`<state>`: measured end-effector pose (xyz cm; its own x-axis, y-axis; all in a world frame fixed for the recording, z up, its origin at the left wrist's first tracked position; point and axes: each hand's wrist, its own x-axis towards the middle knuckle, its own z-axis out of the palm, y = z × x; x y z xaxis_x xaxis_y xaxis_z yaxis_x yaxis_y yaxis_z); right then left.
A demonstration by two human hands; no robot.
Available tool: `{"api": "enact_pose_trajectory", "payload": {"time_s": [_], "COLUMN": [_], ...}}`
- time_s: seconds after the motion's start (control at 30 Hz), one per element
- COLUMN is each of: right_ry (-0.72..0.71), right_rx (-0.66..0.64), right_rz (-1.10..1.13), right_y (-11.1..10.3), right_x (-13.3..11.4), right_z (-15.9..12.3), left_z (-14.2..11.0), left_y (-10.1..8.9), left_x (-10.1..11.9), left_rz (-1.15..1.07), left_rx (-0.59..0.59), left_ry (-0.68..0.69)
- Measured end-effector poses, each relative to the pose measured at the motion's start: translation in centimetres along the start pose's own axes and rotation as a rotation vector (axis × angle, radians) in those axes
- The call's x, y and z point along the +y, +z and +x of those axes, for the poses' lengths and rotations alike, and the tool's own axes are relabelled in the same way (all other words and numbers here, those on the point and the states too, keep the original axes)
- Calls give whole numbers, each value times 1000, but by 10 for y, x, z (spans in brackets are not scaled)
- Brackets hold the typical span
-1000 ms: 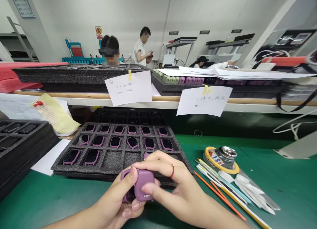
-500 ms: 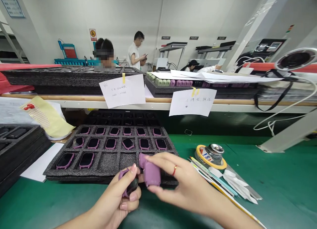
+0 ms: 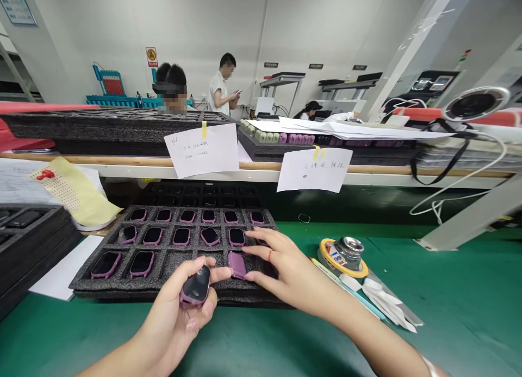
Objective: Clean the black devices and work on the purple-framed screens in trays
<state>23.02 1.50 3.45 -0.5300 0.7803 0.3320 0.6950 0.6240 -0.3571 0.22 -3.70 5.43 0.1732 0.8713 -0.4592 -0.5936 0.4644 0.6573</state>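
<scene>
My left hand [image 3: 183, 306] is closed round a purple smartwatch case with a dark screen [image 3: 196, 286], screen towards me, just in front of the black foam tray [image 3: 173, 265]. Its index finger points right, to the edge of a purple watch case [image 3: 236, 264] that lies back side up in a front-row compartment. Over the right side of the tray, my right hand [image 3: 281, 263] has its fingers spread, the thumb at that case's right edge. Purple watches with dark screens, such as one at the front left [image 3: 142, 263], sit in other compartments.
Right of the tray lie yellow tape with a metal-topped jar [image 3: 346, 253], pens and crumpled white tissue [image 3: 389, 303]. A shelf [image 3: 253, 173] with paper notes runs above the tray. Another foam tray [image 3: 36, 246] stands left. Several people are in the background.
The purple case that was in my right hand now appears down in the tray, and the fingers have spread. My left hand has moved slightly left and turned the watch's screen into view.
</scene>
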Motion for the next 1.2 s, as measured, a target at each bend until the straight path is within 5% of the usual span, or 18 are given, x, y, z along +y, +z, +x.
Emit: {"api": "enact_pose_trajectory", "payload": {"time_s": [0.13, 0.27, 0.47, 0.63, 0.83, 1.07, 1.2], "right_ry": [84, 37, -87, 60, 104, 164, 75], "right_rx": [-123, -65, -123, -284, -398, -369, -116], "right_rz": [86, 36, -60, -269, -375, -145, 5], "right_y": [10, 8, -21, -48, -49, -52, -54], "right_x": [-9, -4, 8, 19, 17, 22, -2], "right_z": [23, 30, 25, 14, 10, 18, 18], "left_z": [-2, -3, 0, 0, 0, -3, -3], "left_y": [-4, -5, -3, -4, -6, 1, 3], "left_x": [1, 3, 2, 3, 1, 3, 2], "left_rz": [59, 106, 134, 111, 134, 100, 44], "left_rx": [-74, -98, -116, -155, -126, -35, -80], "left_ry": [11, 38, 81, 66, 70, 68, 9]}}
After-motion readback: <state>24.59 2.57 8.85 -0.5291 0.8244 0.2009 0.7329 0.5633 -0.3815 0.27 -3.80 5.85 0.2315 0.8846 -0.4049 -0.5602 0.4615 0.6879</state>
